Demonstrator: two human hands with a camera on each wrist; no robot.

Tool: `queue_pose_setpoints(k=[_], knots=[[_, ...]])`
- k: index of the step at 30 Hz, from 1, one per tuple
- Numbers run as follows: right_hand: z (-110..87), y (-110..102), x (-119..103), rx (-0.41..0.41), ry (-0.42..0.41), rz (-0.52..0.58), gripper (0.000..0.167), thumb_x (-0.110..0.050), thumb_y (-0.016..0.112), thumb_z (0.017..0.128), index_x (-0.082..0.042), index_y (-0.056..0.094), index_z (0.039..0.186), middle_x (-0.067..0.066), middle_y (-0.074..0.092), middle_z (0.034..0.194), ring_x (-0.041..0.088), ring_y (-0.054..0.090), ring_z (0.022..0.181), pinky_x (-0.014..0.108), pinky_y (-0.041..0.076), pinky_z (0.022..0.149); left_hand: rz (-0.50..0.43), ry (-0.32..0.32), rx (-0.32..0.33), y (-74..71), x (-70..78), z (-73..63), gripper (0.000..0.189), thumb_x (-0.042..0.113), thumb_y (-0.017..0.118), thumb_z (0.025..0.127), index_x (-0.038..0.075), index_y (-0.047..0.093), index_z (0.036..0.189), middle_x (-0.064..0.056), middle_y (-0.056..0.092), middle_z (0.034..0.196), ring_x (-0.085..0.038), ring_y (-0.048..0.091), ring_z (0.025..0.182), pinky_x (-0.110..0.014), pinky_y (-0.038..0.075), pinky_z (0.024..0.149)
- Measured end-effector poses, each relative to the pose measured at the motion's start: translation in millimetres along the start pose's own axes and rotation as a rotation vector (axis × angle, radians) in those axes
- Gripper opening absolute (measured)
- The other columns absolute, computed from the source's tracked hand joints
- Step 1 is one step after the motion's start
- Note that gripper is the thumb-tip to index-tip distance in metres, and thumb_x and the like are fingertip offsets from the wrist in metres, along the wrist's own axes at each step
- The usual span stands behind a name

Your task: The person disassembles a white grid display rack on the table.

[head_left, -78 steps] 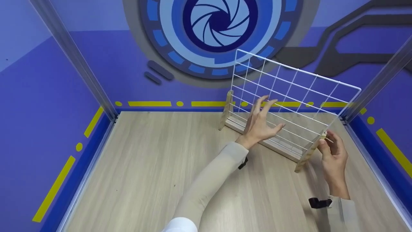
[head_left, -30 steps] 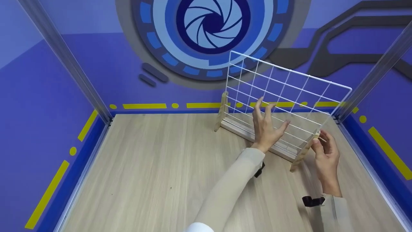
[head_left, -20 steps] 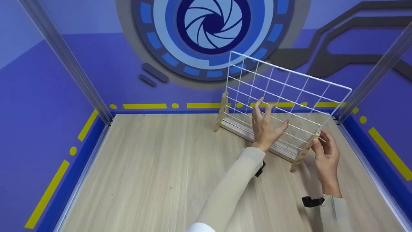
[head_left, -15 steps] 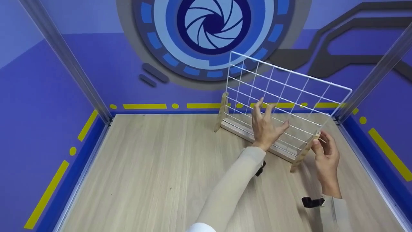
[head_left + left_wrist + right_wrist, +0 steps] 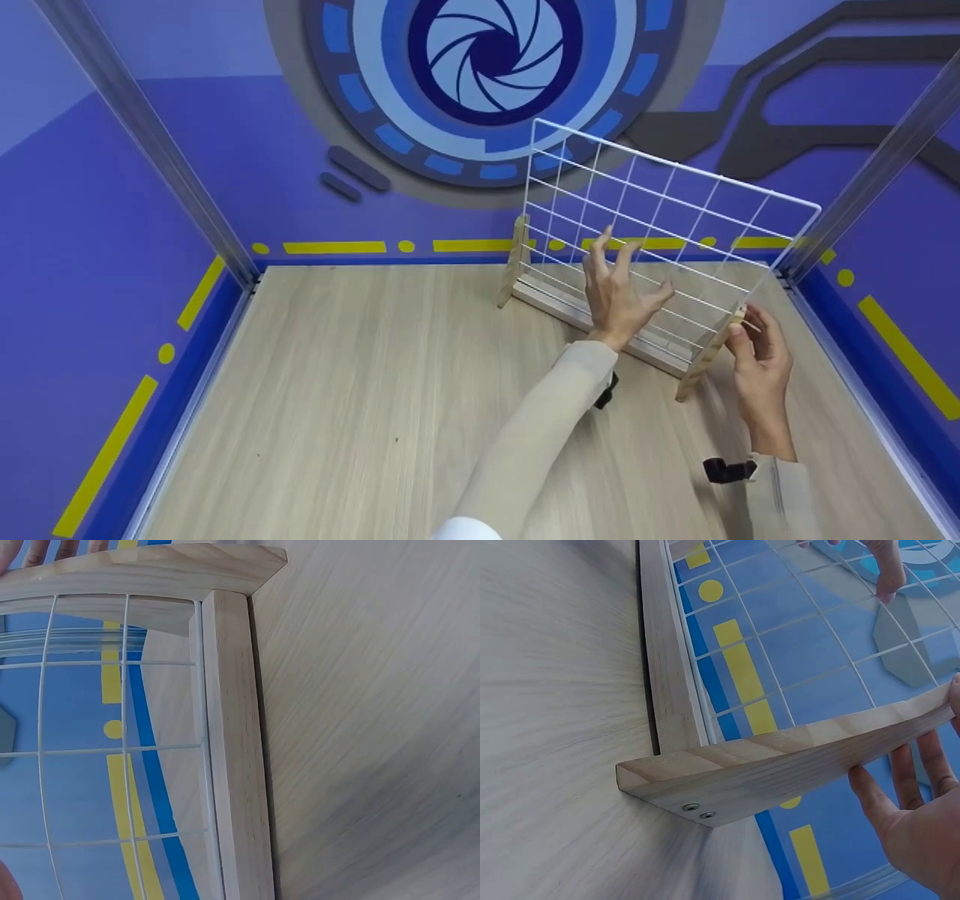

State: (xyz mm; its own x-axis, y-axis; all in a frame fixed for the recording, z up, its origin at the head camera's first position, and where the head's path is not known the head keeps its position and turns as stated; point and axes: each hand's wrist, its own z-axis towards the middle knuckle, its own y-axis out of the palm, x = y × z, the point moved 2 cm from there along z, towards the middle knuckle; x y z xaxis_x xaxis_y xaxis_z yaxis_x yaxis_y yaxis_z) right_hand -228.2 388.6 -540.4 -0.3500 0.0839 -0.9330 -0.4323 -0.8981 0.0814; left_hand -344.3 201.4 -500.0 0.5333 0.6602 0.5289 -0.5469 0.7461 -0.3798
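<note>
A white wire grid panel (image 5: 675,202) stands upright in a wooden stand, made of a base bar (image 5: 555,306) and a side piece at each end. My left hand (image 5: 619,300) is spread in front of the grid, its bent fingertips at the wires and the thumb held apart. At the right end, my right hand (image 5: 761,356) pinches the upper part of the wooden side piece (image 5: 780,754), thumb on one side and fingers beneath in the right wrist view. Two screw heads (image 5: 697,811) show low on that piece. The left side piece (image 5: 515,262) is untouched.
The stand sits at an angle on a wood-grain tabletop (image 5: 322,390), near the back wall (image 5: 225,165) with its blue and yellow pattern. Metal posts (image 5: 150,142) rise at the corners. Black wrist cameras (image 5: 727,470) hang at both cuffs.
Since the oldest frame, my left hand has shifted right along the grid and the head view has turned slightly. My right hand keeps its grip; the last second shows almost no motion.
</note>
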Motion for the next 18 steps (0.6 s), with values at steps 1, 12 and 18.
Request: queue_pose_setpoints(k=[1, 12, 18], knots=[[0.0, -0.2, 0.1, 0.001, 0.005, -0.002, 0.045, -0.008, 0.057, 0.109, -0.008, 0.054, 0.154, 0.002, 0.061, 0.140, 0.030, 0.052, 0.136, 0.013, 0.053, 0.099, 0.003, 0.002, 0.004, 0.1, 0.2, 0.1, 0.063, 0.049, 0.093, 0.072, 0.023, 0.071, 0.124, -0.012, 0.046, 0.157, -0.026, 0.055, 0.133, -0.024, 0.053, 0.098], [-0.2, -0.2, 0.6, 0.005, 0.028, -0.023, 0.047, -0.008, 0.058, 0.109, -0.009, 0.052, 0.156, 0.004, 0.060, 0.143, 0.028, 0.052, 0.137, 0.011, 0.052, 0.099, -0.026, 0.006, 0.027, -2.6, 4.1, 4.7, 0.060, 0.055, 0.089, 0.078, 0.020, 0.071, 0.124, -0.014, 0.048, 0.156, -0.026, 0.053, 0.138, -0.027, 0.050, 0.106], [-0.1, -0.1, -0.1, 0.002, 0.002, 0.002, 0.046, -0.007, 0.057, 0.109, -0.004, 0.052, 0.155, 0.007, 0.060, 0.141, 0.026, 0.054, 0.133, 0.012, 0.053, 0.099, -0.029, 0.013, 0.018, -3.5, 6.7, 9.3, 0.060, 0.052, 0.090, 0.077, 0.021, 0.070, 0.124, -0.014, 0.047, 0.157, -0.027, 0.054, 0.138, -0.030, 0.051, 0.108]])
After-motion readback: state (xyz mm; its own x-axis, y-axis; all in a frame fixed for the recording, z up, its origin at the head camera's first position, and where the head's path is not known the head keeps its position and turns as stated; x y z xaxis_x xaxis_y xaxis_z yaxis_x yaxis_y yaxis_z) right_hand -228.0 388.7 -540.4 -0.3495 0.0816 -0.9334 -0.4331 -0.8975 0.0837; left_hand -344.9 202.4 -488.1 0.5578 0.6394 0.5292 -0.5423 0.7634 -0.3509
